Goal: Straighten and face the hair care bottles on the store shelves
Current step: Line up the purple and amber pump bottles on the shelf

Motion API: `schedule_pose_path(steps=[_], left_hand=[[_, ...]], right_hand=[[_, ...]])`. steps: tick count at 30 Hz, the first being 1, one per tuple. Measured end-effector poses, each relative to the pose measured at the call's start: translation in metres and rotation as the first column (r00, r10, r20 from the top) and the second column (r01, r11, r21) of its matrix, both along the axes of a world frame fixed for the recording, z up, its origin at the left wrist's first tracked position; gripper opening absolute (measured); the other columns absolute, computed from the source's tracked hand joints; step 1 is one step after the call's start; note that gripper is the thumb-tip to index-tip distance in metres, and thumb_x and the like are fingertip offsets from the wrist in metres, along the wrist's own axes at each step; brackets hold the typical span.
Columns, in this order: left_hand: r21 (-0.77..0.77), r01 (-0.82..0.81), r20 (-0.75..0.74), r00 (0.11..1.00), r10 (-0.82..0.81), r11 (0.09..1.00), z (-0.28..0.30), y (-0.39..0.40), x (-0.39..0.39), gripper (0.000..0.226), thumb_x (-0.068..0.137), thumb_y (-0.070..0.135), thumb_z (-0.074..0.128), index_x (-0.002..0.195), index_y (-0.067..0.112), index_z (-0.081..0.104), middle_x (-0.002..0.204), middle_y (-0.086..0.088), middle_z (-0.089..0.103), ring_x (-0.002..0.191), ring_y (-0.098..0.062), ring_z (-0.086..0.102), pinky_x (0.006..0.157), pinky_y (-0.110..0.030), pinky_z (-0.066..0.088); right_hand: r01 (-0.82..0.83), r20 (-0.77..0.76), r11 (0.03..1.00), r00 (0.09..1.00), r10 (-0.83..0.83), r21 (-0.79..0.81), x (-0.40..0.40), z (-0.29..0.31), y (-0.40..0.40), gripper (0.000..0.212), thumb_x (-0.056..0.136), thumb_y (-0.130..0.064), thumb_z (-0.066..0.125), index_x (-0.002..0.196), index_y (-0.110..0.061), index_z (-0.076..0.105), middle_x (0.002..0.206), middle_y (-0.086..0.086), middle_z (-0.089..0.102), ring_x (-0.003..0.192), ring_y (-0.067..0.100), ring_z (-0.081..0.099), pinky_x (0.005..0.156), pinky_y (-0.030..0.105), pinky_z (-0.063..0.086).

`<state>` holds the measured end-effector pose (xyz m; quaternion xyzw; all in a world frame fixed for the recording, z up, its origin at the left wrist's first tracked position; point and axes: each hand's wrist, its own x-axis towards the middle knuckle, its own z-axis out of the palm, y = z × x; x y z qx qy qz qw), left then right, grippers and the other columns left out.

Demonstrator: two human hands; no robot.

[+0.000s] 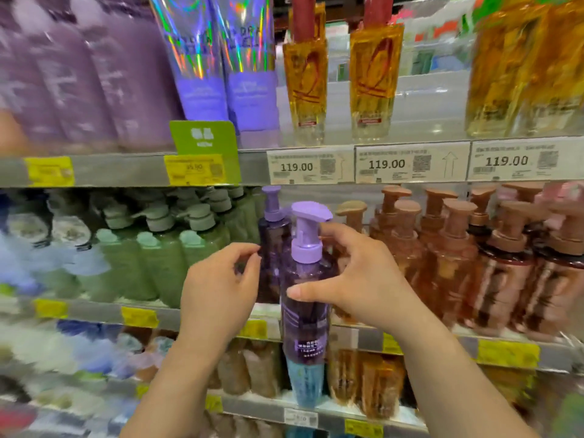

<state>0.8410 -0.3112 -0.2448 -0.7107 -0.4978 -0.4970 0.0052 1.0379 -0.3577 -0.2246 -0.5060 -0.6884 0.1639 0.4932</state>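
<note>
A tall dark purple pump bottle (305, 311) with a lilac pump head is out in front of the middle shelf, upright, its label towards me. My right hand (357, 286) grips it below the pump, thumb across the front and fingers behind the neck. A second purple pump bottle (270, 245) stands behind it on the shelf. My left hand (218, 286) hovers just left of the two bottles with loosely curled fingers, fingertips close to the rear bottle and holding nothing that I can see.
Green pump bottles (164, 248) fill the middle shelf to the left and brown pump bottles (458, 257) to the right. Above, purple bottles (94, 74), holographic tubes (202, 58) and amber oil bottles (305, 83) stand over the price-tag rail (410, 164). More bottles sit on the lower shelves.
</note>
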Motion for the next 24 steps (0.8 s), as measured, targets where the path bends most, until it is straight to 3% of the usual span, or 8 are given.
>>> schedule_pose_path(steps=[2, 4, 8, 10, 13, 16, 21, 24], left_hand=[[-0.042, 0.009, 0.028, 1.000, -0.007, 0.999, -0.002, 0.005, -0.017, 0.013, 0.085, 0.016, 0.074, 0.094, 0.026, 0.075, 0.049, 0.025, 0.050, 0.048, 0.003, 0.049, 0.053, -0.016, 0.036], [-0.075, 0.047, 0.067, 0.997, -0.042, 0.996, -0.006, 0.011, -0.031, 0.016, 0.086, 0.017, 0.072, 0.097, 0.028, 0.075, 0.054, 0.025, 0.055, 0.051, 0.006, 0.051, 0.053, -0.011, 0.037], [-0.191, 0.150, 0.099, 0.986, -0.133, 0.970, -0.013, 0.027, -0.047, 0.036, 0.083, 0.014, 0.070, 0.113, 0.034, 0.069, 0.078, 0.032, 0.066, 0.054, 0.006, 0.055, 0.060, -0.013, 0.046], [-0.285, 0.184, 0.056, 0.983, -0.176, 0.941, -0.016, 0.035, -0.048, 0.050, 0.076, 0.027, 0.069, 0.123, 0.043, 0.060, 0.087, 0.041, 0.062, 0.056, 0.002, 0.060, 0.059, -0.011, 0.045], [-0.396, 0.187, -0.061, 0.971, -0.229, 0.899, -0.023, 0.047, -0.046, 0.078, 0.063, 0.049, 0.062, 0.137, 0.048, 0.035, 0.118, 0.024, 0.064, 0.085, -0.015, 0.069, 0.073, -0.030, 0.052], [-0.415, 0.220, -0.076, 0.959, -0.274, 0.883, -0.033, 0.059, -0.041, 0.089, 0.060, 0.056, 0.062, 0.140, 0.045, 0.025, 0.123, 0.006, 0.067, 0.104, -0.026, 0.065, 0.077, -0.032, 0.051], [-0.413, 0.254, -0.072, 0.948, -0.310, 0.874, -0.049, 0.077, -0.032, 0.098, 0.072, 0.044, 0.078, 0.150, 0.029, 0.021, 0.126, -0.003, 0.066, 0.111, -0.028, 0.063, 0.083, -0.037, 0.053], [-0.381, 0.257, -0.104, 0.943, -0.318, 0.888, -0.057, 0.083, -0.027, 0.106, 0.072, 0.047, 0.080, 0.152, 0.027, 0.013, 0.124, -0.008, 0.066, 0.107, -0.030, 0.065, 0.076, -0.037, 0.053]], right_hand=[[0.005, 0.030, 1.000, 1.000, -0.005, 0.022, -0.024, 0.002, 0.011, 0.070, 0.043, -0.066, 0.080, 0.096, -0.085, 0.040, 0.093, -0.063, 0.048, 0.092, -0.031, 0.053, 0.073, -0.002, 0.041], [0.034, 0.061, 0.999, 0.997, -0.036, 0.035, -0.044, 0.001, 0.023, 0.067, 0.047, -0.066, 0.079, 0.097, -0.084, 0.038, 0.092, -0.063, 0.047, 0.092, -0.030, 0.052, 0.073, 0.002, 0.042], [0.101, 0.028, 0.994, 0.994, -0.102, 0.037, -0.072, -0.010, 0.047, 0.066, 0.057, -0.050, 0.088, 0.108, -0.061, 0.047, 0.089, -0.047, 0.056, 0.090, -0.016, 0.058, 0.073, 0.007, 0.043], [0.153, 0.012, 0.988, 0.988, -0.153, 0.022, -0.081, -0.016, 0.058, 0.059, 0.059, -0.041, 0.090, 0.099, -0.058, 0.050, 0.088, -0.041, 0.060, 0.092, -0.011, 0.062, 0.075, 0.015, 0.048], [0.239, 0.014, 0.971, 0.971, -0.239, -0.005, -0.091, -0.025, 0.071, 0.058, 0.060, -0.036, 0.089, 0.101, -0.050, 0.052, 0.094, -0.027, 0.068, 0.093, 0.001, 0.067, 0.081, 0.032, 0.056], [0.320, 0.063, 0.946, 0.946, -0.317, -0.045, -0.097, -0.031, 0.079, 0.062, 0.062, -0.038, 0.089, 0.115, -0.036, 0.057, 0.107, -0.011, 0.072, 0.100, 0.016, 0.068, 0.087, 0.043, 0.056], [0.408, 0.165, 0.911, 0.904, -0.393, -0.066, -0.097, -0.034, 0.083, 0.066, 0.069, -0.041, 0.087, 0.124, -0.025, 0.054, 0.112, -0.003, 0.073, 0.104, 0.022, 0.068, 0.084, 0.038, 0.054], [0.401, 0.149, 0.915, 0.909, -0.390, -0.051, -0.092, -0.033, 0.073, 0.063, 0.077, -0.044, 0.081, 0.133, -0.029, 0.056, 0.120, -0.010, 0.072, 0.111, 0.012, 0.065, 0.083, 0.028, 0.050]])
